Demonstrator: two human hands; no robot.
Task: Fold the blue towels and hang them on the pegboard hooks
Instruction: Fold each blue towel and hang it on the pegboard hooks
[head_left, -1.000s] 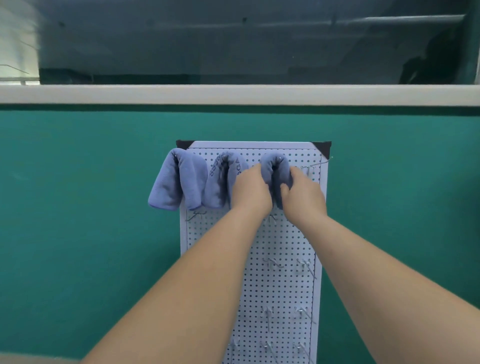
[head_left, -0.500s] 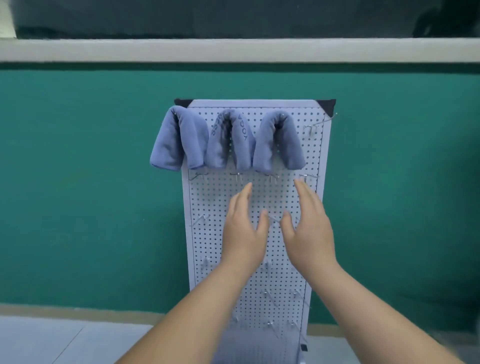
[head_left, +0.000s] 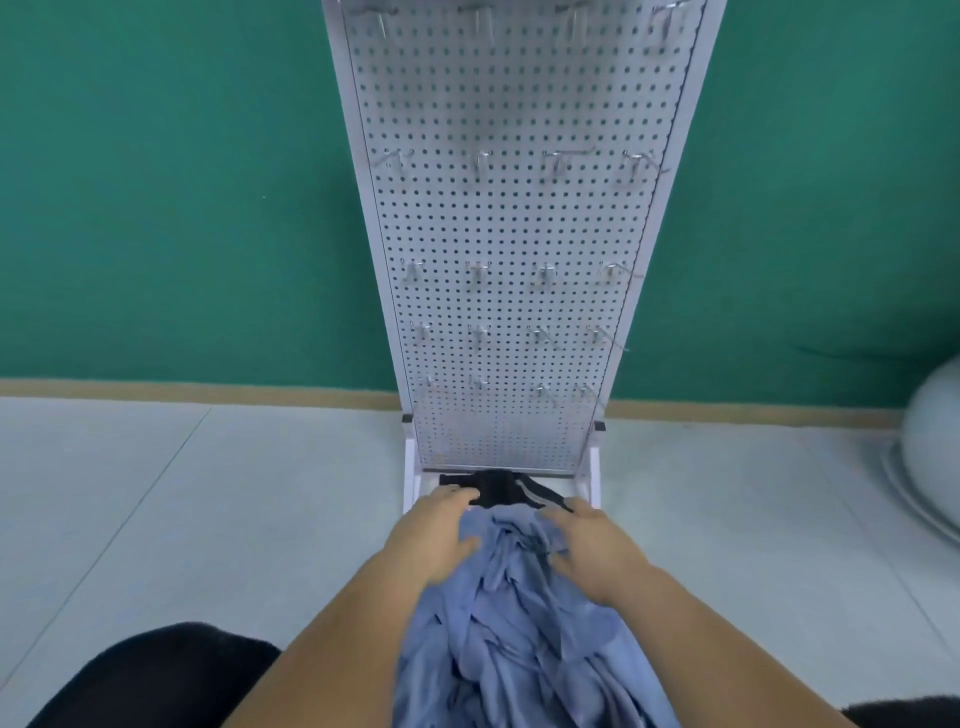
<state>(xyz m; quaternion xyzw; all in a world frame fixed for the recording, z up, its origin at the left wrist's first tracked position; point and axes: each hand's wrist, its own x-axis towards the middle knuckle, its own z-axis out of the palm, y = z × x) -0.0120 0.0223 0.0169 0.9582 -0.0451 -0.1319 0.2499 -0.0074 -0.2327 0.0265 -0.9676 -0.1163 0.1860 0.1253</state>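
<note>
Green wall (head_left: 156, 208), pale floor (head_left: 156, 493). Blue towels (head_left: 519, 649) lie in one crumpled heap, bottom middle of the frame, below the pegboard (head_left: 519, 223). Left hand (head_left: 441, 535) and right hand (head_left: 592, 545) rest on top, fingers loose, gripping nothing. Best pinch one corner and lift one towel free. Towels: too tangled to count. Hooks (head_left: 480, 161): twenty, five rows of four.

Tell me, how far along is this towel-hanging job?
Done: a second ago three folded towels hung on the top row, now out of frame. In hand: the left hand and right hand reach onto the crumpled pile of blue towels before the pegboard. Left: fold those and fill its bare hooks.
</note>
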